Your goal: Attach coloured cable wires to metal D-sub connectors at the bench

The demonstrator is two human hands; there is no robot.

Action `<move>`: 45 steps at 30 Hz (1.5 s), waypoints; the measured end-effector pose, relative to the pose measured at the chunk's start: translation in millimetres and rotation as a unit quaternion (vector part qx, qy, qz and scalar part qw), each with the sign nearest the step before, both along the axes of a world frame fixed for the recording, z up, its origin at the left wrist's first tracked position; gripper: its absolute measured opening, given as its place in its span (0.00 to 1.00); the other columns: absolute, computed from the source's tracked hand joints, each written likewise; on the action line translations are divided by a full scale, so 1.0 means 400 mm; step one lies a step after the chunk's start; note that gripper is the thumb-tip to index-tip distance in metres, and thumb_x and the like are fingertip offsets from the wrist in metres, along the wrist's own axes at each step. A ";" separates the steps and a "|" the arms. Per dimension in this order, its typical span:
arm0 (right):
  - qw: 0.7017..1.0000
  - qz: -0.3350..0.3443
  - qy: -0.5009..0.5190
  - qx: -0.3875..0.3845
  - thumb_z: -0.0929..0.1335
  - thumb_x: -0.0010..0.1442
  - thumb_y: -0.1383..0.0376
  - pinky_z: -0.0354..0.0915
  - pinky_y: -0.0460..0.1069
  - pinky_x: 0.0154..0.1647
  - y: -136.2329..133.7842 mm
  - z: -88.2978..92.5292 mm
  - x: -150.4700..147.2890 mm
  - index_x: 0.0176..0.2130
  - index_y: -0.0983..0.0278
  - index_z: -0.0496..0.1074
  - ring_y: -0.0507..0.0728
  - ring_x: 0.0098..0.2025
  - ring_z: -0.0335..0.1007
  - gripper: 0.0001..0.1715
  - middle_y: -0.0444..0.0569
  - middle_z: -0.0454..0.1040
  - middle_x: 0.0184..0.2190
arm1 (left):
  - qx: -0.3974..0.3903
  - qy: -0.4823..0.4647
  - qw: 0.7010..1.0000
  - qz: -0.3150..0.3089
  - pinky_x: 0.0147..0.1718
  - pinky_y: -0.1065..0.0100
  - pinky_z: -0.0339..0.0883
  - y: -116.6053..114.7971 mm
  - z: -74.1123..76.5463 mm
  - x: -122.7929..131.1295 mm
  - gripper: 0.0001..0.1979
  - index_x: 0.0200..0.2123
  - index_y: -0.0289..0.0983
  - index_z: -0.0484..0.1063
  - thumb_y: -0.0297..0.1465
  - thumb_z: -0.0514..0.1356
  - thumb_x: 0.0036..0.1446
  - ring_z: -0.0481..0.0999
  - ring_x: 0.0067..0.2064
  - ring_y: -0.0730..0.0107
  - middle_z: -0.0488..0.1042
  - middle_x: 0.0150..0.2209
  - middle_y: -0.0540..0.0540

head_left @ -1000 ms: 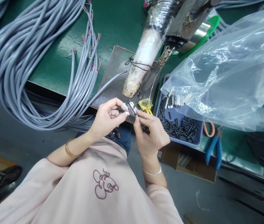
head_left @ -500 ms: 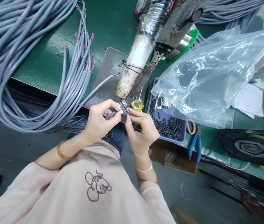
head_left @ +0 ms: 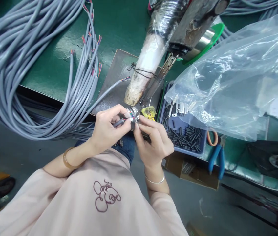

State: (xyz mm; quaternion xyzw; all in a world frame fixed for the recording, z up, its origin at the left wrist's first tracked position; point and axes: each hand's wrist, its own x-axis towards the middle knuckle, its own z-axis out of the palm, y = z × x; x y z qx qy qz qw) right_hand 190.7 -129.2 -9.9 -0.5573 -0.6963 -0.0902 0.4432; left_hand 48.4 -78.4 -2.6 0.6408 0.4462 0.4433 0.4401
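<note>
My left hand [head_left: 108, 129] is closed in a pinch on a short end of grey cable [head_left: 118, 123], whose thin coloured wires fan out at a small metal multi-pin connector [head_left: 132, 111]. On the other side, my right hand [head_left: 153, 139] pinches the connector by its edge, fingertips close to the left thumb. Right above them, the slim metal shaft of a soldering iron [head_left: 156, 80] points down, its tip at or beside the connector. Fingers partly cover the wire joints, so contact there cannot be made out. A plastic-wrapped tube [head_left: 145, 64] with a scorched end runs alongside the iron.
Bundled grey cables [head_left: 42, 75] cover the left of the green table. A blue tray [head_left: 204, 144] holds black sleeves and connectors, partly under a clear plastic bag [head_left: 227, 78]. Blue-handled pliers [head_left: 215, 159] hang at the edge. A solder spool [head_left: 217, 34] stands behind the iron.
The whole view has shifted, so things appear slightly farther right. Both hands keep their hold, and the connector's angle at the iron tip differs slightly.
</note>
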 end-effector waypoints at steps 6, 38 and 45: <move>0.999 0.013 -0.031 -0.004 0.72 0.62 0.73 0.77 0.44 0.38 -0.013 -0.009 0.003 0.36 0.60 0.70 0.53 0.38 0.84 0.09 0.51 0.85 0.39 | -0.021 -0.001 1.000 -0.015 0.19 0.75 0.49 -0.006 -0.008 -0.003 0.02 0.28 0.35 0.68 0.25 0.59 0.52 0.54 0.18 0.85 0.65 0.20 0.56; 0.980 -0.092 0.115 0.135 0.68 0.67 0.62 0.59 0.47 0.18 -0.113 0.017 0.019 0.34 0.58 0.69 0.49 0.15 0.59 0.08 0.36 0.63 0.20 | -0.126 -0.144 0.945 -0.266 0.25 0.75 0.64 -0.070 -0.020 -0.098 0.06 0.34 0.34 0.85 0.25 0.66 0.55 0.74 0.27 0.76 0.82 0.30 0.43; 0.962 -0.243 -0.021 -0.121 0.70 0.62 0.58 0.59 0.50 0.29 -0.100 0.068 0.164 0.28 0.61 0.73 0.53 0.23 0.64 0.13 0.43 0.71 0.22 | -0.108 -0.102 0.814 -0.562 0.27 0.75 0.64 -0.043 0.026 -0.117 0.11 0.33 0.36 0.84 0.19 0.63 0.53 0.75 0.28 0.75 0.83 0.32 0.44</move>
